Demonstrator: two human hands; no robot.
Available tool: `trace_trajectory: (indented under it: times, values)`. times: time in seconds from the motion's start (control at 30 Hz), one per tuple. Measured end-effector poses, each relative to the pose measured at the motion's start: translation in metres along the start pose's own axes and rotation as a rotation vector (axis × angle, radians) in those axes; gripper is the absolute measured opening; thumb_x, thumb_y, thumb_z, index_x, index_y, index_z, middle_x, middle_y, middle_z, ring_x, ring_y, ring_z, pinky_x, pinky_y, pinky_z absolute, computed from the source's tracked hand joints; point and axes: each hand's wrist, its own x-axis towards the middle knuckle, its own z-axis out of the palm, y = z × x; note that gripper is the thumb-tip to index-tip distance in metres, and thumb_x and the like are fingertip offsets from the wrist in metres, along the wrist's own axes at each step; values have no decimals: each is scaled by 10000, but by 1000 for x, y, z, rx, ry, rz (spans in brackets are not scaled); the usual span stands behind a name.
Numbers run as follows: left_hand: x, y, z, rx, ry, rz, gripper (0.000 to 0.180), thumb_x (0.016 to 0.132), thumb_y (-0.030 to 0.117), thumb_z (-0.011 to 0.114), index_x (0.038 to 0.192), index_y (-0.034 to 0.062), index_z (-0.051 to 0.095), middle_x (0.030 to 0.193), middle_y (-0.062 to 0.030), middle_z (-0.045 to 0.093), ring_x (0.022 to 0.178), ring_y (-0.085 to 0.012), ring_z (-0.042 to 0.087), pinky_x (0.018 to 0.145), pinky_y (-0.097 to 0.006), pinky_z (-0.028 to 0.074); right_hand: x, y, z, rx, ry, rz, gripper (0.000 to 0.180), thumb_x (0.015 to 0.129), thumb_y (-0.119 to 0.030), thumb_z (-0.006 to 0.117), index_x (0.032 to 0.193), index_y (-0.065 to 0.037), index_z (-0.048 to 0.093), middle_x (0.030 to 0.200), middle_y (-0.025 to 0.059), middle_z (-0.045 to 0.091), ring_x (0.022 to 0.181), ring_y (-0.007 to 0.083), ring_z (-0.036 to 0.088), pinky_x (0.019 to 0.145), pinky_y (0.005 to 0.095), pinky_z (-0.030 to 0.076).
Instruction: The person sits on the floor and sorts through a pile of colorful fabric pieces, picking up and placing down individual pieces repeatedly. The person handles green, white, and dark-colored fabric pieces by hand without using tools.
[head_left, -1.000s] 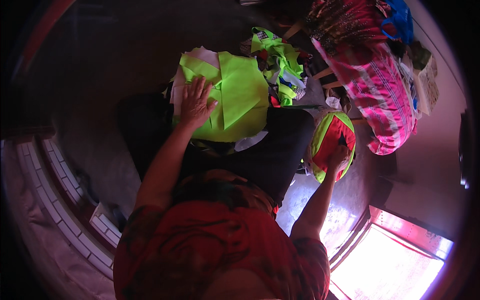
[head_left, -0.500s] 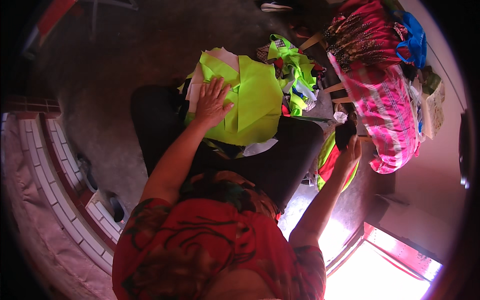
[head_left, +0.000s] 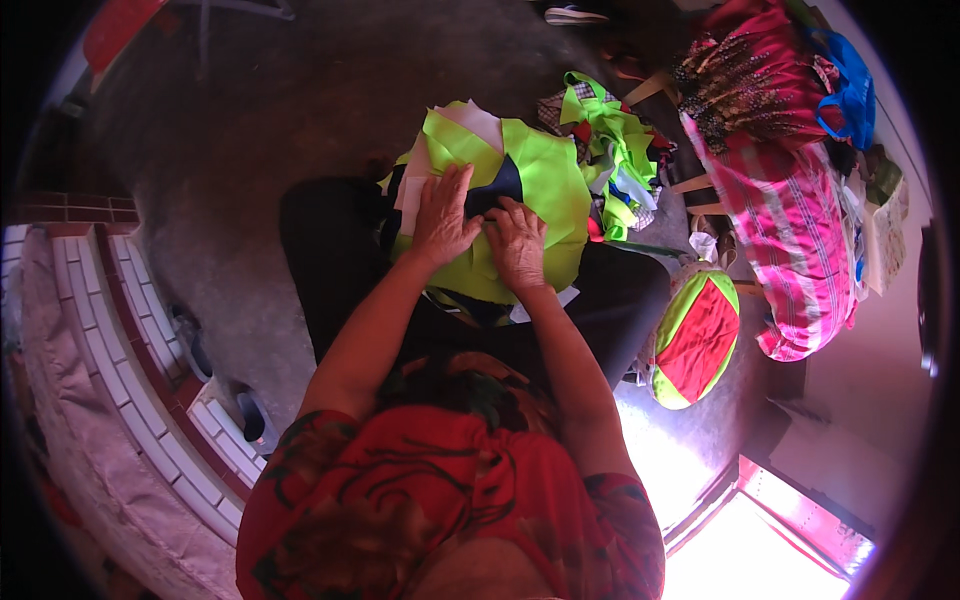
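Observation:
A stack of cloth rests on my lap, with a large yellow-green cloth piece (head_left: 553,180) on top and pale pink cloth (head_left: 478,122) showing at its far left edge. Across the middle lies a dark cloth piece (head_left: 500,186). Flat on the stack, my left hand (head_left: 443,222) touches the yellow-green cloth left of the dark piece, thumb apart from the fingers. My right hand (head_left: 517,247) rests at the near edge of the dark piece, fingers slightly bent and spread over it. What lies under its fingertips is hidden.
Yellow-green and checked scraps (head_left: 615,140) are heaped beyond my right knee. Nearer stands a round red and yellow-green cloth item (head_left: 700,340). Pink plaid cloth (head_left: 780,230) and a blue bag (head_left: 848,90) are at the right. Shoes (head_left: 255,415) stand on the floor (head_left: 240,260) at left.
My right hand has come from the right side onto the lap stack, bringing the dark cloth piece. The round red item is now uncovered. My left hand stays on the stack.

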Motion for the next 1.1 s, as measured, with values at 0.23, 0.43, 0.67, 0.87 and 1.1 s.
trace_trajectory:
  times: [0.23,0.43,0.67,0.87,1.1]
  values:
    - [11,16,-14,21,75,93,692,787,223,649,1416,135,373,1465,-136,351,1382,-331,285,1109,-524,190,-3,8,3,-39,3,-15,264,803,-180,623,1060,-118,618,1240,62,556,1148,254,502,949,439,358]
    - [11,5,9,162,-35,105,363,870,238,572,1225,179,614,1438,-99,404,1380,-313,296,1114,-548,191,-1,0,5,-48,51,-1,270,819,-170,592,1079,-97,594,1265,91,539,1167,267,502,958,443,362]
    - [27,33,-11,45,69,179,372,891,294,541,1235,168,609,1446,-88,406,1376,-319,303,1106,-559,182,-7,7,6,-66,115,11,279,792,-179,606,1057,-94,602,1284,100,534,1196,268,488,977,455,361]
    - [27,14,9,157,-176,173,428,950,319,453,1339,147,502,1444,-50,430,1384,-272,311,1116,-546,138,-6,7,8,-6,93,13,306,781,-185,609,1067,-75,608,1279,98,537,1203,270,478,986,456,356]
    - [36,26,2,63,-119,117,419,943,332,493,1313,138,521,1435,-88,422,1380,-310,303,1114,-547,140,2,6,-17,207,-15,126,288,783,-154,633,1053,-54,622,1235,109,558,1159,305,509,975,443,371]
